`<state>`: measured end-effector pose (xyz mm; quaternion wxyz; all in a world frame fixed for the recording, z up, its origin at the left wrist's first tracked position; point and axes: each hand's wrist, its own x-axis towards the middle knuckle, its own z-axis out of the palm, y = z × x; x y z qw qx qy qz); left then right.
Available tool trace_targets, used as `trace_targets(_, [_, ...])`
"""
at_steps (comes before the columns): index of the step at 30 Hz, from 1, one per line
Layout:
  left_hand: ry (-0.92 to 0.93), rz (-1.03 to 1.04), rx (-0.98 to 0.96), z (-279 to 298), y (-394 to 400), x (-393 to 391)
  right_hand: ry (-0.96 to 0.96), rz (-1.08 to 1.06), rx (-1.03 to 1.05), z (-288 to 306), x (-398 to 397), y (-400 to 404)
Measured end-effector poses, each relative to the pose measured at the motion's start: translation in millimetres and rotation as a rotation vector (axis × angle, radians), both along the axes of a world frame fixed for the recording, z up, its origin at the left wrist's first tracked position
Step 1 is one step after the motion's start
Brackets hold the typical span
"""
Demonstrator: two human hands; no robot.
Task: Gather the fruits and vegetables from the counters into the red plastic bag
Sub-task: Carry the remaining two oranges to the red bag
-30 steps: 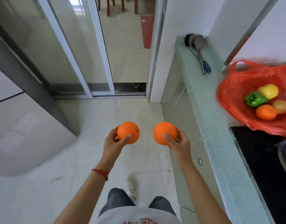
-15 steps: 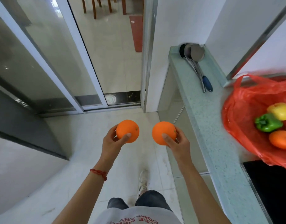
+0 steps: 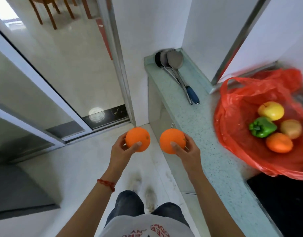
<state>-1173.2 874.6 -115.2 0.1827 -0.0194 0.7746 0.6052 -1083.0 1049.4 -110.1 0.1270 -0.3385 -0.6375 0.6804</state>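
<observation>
Oranges in hand: two, one per hand, both carried over the floor just left of the counter edge, not yet at the bag.
Left fingers: curled round the left orange [image 3: 138, 139], thumb [image 3: 136, 145] pressed on its near face, remaining digits behind it; a cupped grip that suits a round, smooth fruit likely to roll off a flat palm.
Right fingers: same wrap on the right orange [image 3: 172, 140], thumb [image 3: 175, 145] across the front, fingertips showing past its far right side.
Left hand [image 3: 120, 151]: palm turned inward, red cord at the wrist; holds fruit at chest-front height.
Right hand [image 3: 188, 152]: mirrors the left, and is the nearer of the two to the counter.
Spacing: the two oranges are near each other but apart, probably so neither knocks the other loose.
Counter [image 3: 207, 142]: pale speckled strip running away to the right of the hands; metal ladles [image 3: 174, 61] lie at its far end, well clear of the bag.
Red plastic bag [image 3: 236, 106]: sits on the counter to the right, mouth spread wide and slumped, which leaves a ready opening for drops from above.
Bag contents: yellow fruit [image 3: 271, 110], green pepper [image 3: 262, 126], brownish round item [image 3: 291, 128], another orange [image 3: 279, 142], all resting together in the bottom.
Judgement: carrying step; next comes a reach rightward over the bag rim, one hand at a time.
</observation>
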Motion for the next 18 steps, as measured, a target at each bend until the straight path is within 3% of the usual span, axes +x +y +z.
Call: trace_targets(18, [-0.064, -0.791, 0.058, 5.3, 158.1, -58.3, -0.071, -0.792, -0.012, 3.8, 45.8, 28.6])
